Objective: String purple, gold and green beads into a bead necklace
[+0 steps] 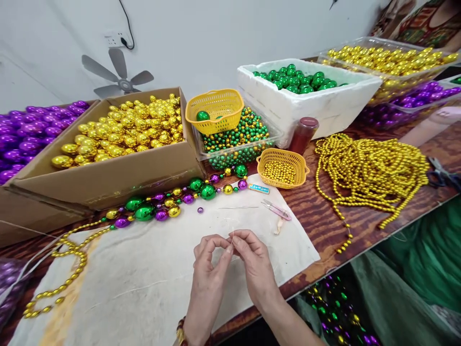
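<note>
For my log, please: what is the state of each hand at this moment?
Left hand: closed, pinching a thin pale thread.
Right hand: closed, apparently pinching the same thread.

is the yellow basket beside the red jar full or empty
Partly full: small gold beads lie in the yellow basket, its walls showing above them.

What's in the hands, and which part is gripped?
A thin, pale thread, pinched between the fingers of the left hand and right hand where they meet; a short length shows above. Whether that's its end cannot be told.
</note>
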The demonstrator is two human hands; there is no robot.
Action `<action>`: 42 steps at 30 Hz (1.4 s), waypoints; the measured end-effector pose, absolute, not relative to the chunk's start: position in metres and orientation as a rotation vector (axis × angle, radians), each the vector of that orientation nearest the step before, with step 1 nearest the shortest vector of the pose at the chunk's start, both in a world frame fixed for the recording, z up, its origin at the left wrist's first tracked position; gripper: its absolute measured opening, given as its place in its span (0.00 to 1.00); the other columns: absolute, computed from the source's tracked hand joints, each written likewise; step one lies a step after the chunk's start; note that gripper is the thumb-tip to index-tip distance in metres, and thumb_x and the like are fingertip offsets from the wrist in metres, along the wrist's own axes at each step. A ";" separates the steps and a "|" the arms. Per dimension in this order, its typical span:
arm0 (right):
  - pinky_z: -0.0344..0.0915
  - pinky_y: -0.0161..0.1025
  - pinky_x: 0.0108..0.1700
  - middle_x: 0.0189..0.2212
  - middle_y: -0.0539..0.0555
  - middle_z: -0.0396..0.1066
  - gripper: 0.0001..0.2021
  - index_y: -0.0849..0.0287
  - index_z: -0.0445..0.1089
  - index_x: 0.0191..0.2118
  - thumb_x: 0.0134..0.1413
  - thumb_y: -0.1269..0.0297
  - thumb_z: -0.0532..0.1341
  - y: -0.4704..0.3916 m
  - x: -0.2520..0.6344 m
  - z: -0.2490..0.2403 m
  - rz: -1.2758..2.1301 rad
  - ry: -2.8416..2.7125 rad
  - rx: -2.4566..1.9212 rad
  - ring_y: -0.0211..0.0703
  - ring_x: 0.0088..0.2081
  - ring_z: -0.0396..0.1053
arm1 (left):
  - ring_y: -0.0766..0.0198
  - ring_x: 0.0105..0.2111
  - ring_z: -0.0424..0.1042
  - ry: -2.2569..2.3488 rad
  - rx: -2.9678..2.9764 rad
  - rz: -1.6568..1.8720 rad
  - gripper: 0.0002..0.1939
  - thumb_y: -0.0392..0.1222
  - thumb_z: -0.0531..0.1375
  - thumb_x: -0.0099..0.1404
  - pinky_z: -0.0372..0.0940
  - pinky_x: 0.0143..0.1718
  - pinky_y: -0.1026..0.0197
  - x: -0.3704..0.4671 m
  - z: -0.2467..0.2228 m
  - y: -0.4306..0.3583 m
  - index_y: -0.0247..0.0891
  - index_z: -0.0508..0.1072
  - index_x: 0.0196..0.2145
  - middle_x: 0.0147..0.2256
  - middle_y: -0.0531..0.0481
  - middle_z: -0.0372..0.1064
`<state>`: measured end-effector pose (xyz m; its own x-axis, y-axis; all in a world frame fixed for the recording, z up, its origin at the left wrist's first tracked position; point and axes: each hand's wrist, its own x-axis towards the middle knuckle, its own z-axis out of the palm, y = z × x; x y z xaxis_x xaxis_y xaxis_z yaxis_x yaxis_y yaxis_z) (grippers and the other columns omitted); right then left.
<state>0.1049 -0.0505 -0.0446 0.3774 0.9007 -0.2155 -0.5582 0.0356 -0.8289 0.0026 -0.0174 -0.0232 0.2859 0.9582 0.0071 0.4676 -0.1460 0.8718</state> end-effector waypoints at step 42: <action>0.57 0.41 0.52 0.44 0.52 0.68 0.06 0.56 0.71 0.32 0.59 0.71 0.60 -0.086 0.184 -0.012 0.715 -0.887 -1.286 0.45 0.49 0.65 | 0.64 0.34 0.66 0.765 1.530 0.621 0.14 0.44 0.58 0.66 0.62 0.38 0.60 0.055 0.011 0.031 0.40 0.70 0.49 0.34 0.50 0.68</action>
